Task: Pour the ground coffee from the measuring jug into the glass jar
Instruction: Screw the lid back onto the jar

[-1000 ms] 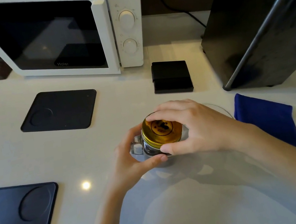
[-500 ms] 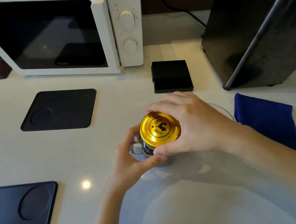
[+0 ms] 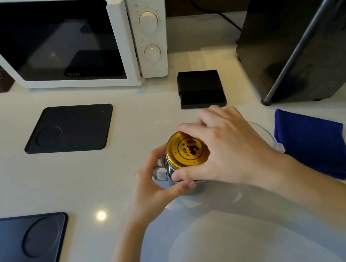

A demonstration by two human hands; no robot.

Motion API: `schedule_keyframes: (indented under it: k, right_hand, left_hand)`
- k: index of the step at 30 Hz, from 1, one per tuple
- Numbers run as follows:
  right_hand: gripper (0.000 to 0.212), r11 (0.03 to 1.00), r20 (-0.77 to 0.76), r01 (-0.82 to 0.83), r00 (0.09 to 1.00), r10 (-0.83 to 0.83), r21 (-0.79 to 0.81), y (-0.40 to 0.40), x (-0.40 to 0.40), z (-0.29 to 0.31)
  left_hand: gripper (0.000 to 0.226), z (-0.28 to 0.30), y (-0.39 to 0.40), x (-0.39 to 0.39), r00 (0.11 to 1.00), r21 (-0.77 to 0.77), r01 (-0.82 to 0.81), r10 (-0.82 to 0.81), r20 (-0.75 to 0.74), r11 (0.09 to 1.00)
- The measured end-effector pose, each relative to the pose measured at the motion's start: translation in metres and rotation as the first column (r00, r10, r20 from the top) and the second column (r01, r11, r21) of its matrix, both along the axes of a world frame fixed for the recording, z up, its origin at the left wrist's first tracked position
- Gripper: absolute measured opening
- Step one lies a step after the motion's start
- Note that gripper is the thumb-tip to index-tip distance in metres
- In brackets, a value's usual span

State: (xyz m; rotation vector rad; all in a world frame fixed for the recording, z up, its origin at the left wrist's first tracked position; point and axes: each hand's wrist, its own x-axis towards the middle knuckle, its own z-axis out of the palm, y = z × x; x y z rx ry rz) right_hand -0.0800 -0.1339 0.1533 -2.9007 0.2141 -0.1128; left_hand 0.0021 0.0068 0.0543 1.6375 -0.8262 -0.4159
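A glass jar (image 3: 163,174) with a handle stands upright on the white counter at the centre. A gold lid (image 3: 185,149) with a dark round emblem sits on its mouth. My left hand (image 3: 153,186) wraps around the jar's body from the left and near side. My right hand (image 3: 226,145) grips the lid's rim from the right, fingers curled over its far edge. Behind my right hand, the thin rim of a clear measuring jug (image 3: 265,132) shows, mostly hidden.
A white microwave (image 3: 75,37) stands at the back. Black mats lie at the left (image 3: 69,129) and near left (image 3: 22,261). A small black box (image 3: 200,89) sits behind the jar. A blue cloth (image 3: 311,140) lies right, before a dark appliance (image 3: 300,26).
My right hand has turned on the lid, and the emblem has rotated with it. The left hand and jar have stayed in place.
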Motion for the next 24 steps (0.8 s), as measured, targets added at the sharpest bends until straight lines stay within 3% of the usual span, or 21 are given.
schedule_keyframes:
  k: [4,7,10,14,16,24]
  right_hand:
    - [0.08,0.993,-0.009,0.021,1.0,-0.022,-0.118,-0.005,-0.007,0.003]
    - [0.075,0.994,0.078,0.042,0.996,-0.034,-0.099,-0.013,-0.013,0.008]
    - [0.063,1.0,0.133,0.008,0.991,-0.008,0.001,-0.019,-0.012,0.012]
    - [0.077,0.945,-0.094,-0.191,0.97,0.222,0.266,-0.019,-0.003,0.009]
    - [0.071,0.944,-0.109,-0.239,0.957,0.268,0.227,-0.019,-0.002,0.004]
    - [0.044,0.984,0.04,-0.149,0.988,0.146,0.098,-0.031,-0.004,0.015]
  left_hand:
    - [0.071,0.0,-0.001,0.001,1.0,0.004,0.009,-0.009,0.018,1.0]
    - [0.073,0.002,0.0,0.0,1.0,-0.005,0.011,-0.01,0.004,1.0]
    - [0.071,0.004,0.0,-0.001,1.0,-0.002,0.001,-0.001,0.001,1.0]
    - [0.072,0.003,-0.001,-0.002,1.0,-0.015,0.003,-0.003,0.004,1.0]
    - [0.072,0.002,0.0,-0.001,1.0,-0.008,0.002,-0.002,0.015,1.0]
    - [0.072,0.003,0.0,-0.001,1.0,0.001,0.006,-0.006,-0.009,1.0]
